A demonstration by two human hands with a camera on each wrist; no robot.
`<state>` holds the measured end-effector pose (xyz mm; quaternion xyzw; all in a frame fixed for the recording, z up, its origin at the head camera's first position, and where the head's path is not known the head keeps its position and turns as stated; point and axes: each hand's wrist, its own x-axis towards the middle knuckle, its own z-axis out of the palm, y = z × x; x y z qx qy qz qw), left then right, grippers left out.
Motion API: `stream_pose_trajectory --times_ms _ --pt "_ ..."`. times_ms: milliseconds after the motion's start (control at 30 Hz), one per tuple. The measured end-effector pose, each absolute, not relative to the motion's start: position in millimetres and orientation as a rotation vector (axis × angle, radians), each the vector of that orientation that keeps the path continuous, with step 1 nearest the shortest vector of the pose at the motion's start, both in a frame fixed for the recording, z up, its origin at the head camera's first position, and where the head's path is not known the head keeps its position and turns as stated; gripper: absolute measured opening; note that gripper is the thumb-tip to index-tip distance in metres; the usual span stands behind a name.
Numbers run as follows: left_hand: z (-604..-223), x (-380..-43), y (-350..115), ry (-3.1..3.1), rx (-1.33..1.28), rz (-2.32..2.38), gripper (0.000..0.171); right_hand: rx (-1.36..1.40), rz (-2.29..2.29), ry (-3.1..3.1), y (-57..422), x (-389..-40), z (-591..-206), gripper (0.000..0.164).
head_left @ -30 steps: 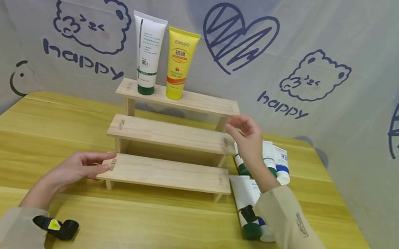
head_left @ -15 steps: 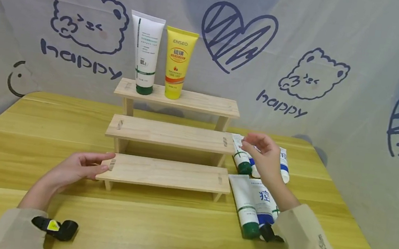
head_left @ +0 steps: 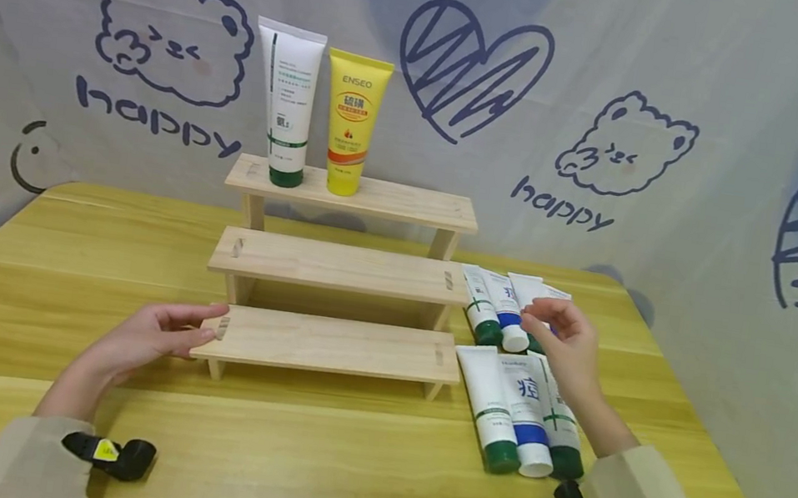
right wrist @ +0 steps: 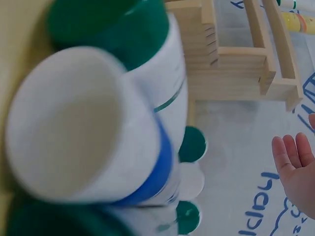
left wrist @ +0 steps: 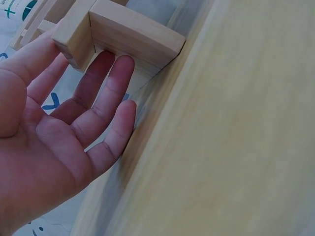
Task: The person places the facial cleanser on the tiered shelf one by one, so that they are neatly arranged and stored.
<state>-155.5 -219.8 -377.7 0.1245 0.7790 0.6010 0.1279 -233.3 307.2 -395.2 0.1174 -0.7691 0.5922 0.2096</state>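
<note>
A three-tiered wooden display stand [head_left: 339, 266] stands on the table. At the left end of its lowest step, my left hand [head_left: 148, 338] holds the board's corner; in the left wrist view, several loosely bent fingers [left wrist: 101, 105] reach below it. My right hand [head_left: 568, 347] is over the tubes at the right, holding nothing, its fingers relaxed. Near it lie a white tube with a green cap [head_left: 491, 408], a blue-banded white tube [head_left: 527, 413] and another green-capped tube [head_left: 561, 422]. The right wrist view shows large tube caps close by, with fingers [right wrist: 295, 152] at its right edge.
On the top step a white green-capped tube [head_left: 288, 104] and a yellow tube [head_left: 353, 121] stand upright on their caps. A second row of white tubes [head_left: 505, 305] lies behind the front row, right of the stand. A printed cloth [head_left: 470, 166] hangs behind the table.
My right hand has moved right and down from the stand's right end to over the lying tubes, uncovering more of them. The left hand keeps its place on the lowest step.
</note>
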Motion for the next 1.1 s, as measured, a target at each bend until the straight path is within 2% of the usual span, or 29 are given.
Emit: stream_pose_trajectory --times_ms 200,300,467,533,633,733,933,1100 --pt "-376.5 -154.5 -219.5 2.272 0.344 1.737 0.05 0.358 1.641 -2.122 311.8 -207.9 -388.4 0.019" --pt "-376.3 -154.2 -219.2 2.275 0.338 1.738 0.05 0.314 1.649 -2.145 300.5 -185.6 -367.1 0.017" --pt "-375.8 -153.8 -218.5 2.277 0.323 1.737 0.051 0.294 1.553 -2.2 317.5 -182.2 -381.3 0.016" --pt "-375.6 -153.7 -218.4 2.276 0.318 1.734 0.051 0.34 1.511 -2.209 334.4 -189.0 -400.2 0.02" --pt "-375.4 -153.9 -218.5 2.274 0.32 1.732 0.051 0.242 1.44 -2.282 341.7 -185.7 -405.8 0.03" --pt "-375.6 -154.6 -218.6 2.272 0.322 1.73 0.051 0.206 1.379 -2.309 353.2 -187.4 -416.1 0.03" --pt "-376.7 -155.2 -218.8 2.276 0.312 1.729 0.051 0.189 1.318 -2.367 357.5 -173.4 -410.1 0.034" --pt "-377.2 -154.7 -218.8 2.272 0.313 1.733 0.051 0.147 1.251 -2.525 349.8 -152.7 -390.3 0.027"
